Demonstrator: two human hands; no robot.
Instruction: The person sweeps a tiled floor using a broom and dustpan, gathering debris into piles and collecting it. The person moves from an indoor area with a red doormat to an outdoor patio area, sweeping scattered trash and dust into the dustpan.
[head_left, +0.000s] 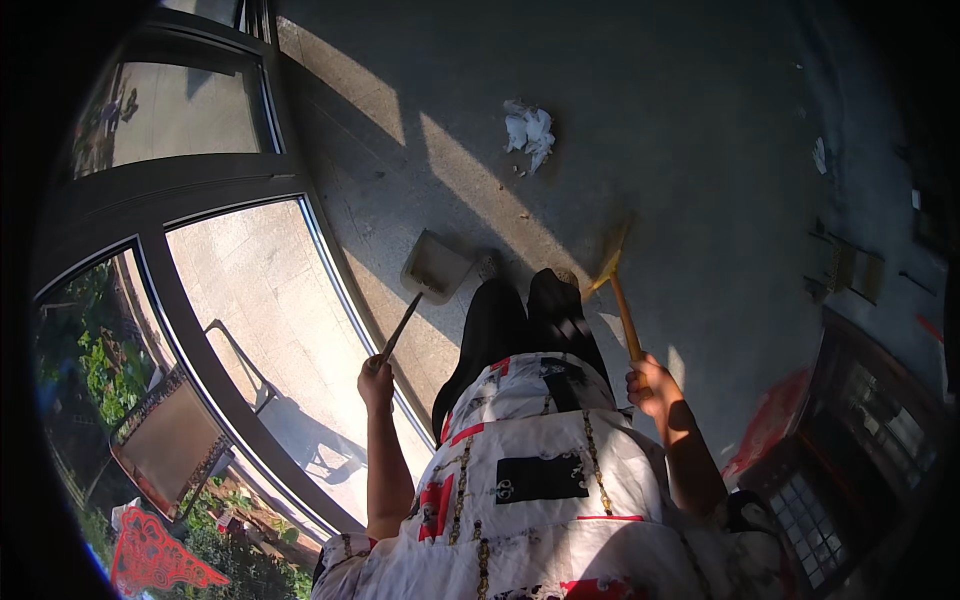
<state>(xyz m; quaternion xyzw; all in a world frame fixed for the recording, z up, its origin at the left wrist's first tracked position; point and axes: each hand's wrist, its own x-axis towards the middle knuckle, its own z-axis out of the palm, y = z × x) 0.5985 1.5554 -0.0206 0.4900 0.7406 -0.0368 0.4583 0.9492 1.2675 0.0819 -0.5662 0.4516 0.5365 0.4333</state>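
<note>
My left hand (376, 384) grips the dark handle of a dustpan (437, 268). The pan is light coloured with a darker inside and rests on or close to the floor, left of my feet. My right hand (652, 384) is closed round the wooden-looking handle of a broom (613, 262). Its yellow head fans out by my right shoe, and the far end of the bristles is blurred. Farther ahead on the floor lies a crumpled heap of white paper or plastic (529, 133), with small crumbs of litter just below it.
A glazed door or window frame (225, 184) runs along my left, with a folding chair (171, 442) and plants seen through the glass. Strips of sunlight cross the grey floor (675, 150). At the right are a small stool or chair (855, 270) and a dark cabinet or door with panes (814, 517).
</note>
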